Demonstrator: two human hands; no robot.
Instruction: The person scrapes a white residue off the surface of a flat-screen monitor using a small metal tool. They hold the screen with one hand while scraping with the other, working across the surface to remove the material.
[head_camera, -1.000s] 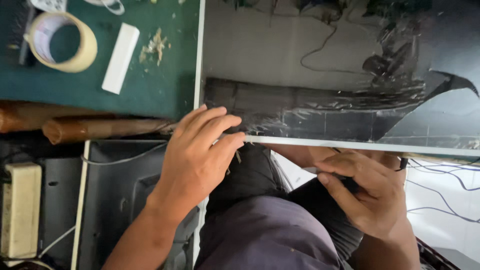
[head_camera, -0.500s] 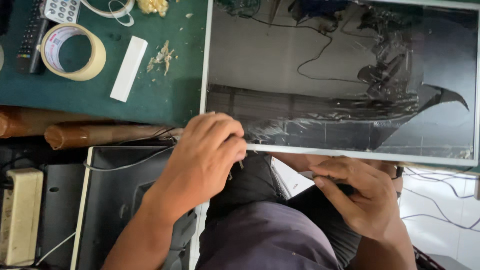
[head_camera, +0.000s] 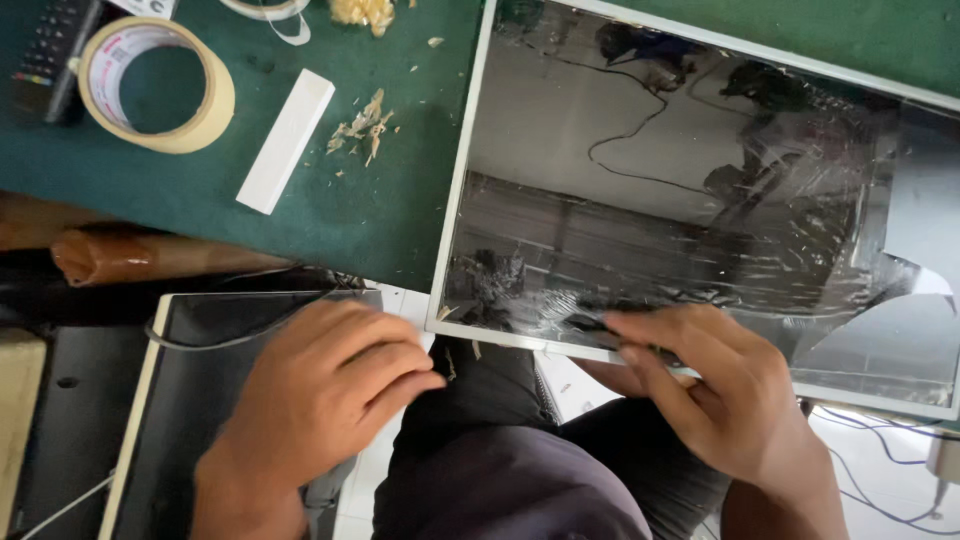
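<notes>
The display panel (head_camera: 700, 190) lies on the green table (head_camera: 350, 210), its near edge overhanging toward the person. The right hand (head_camera: 720, 390) pinches the torn film (head_camera: 560, 320) at that edge, fingers closed on it. The left hand (head_camera: 320, 400) is loosely curled, holding nothing, just beside the panel's corner. Judged step: peeling the film. The next move calls for a steady, low-angle pull.

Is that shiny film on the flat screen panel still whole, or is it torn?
Torn. The glossy dark film on the white-framed screen panel is ragged and wrinkled along the near edge, where the right hand touches it.
</notes>
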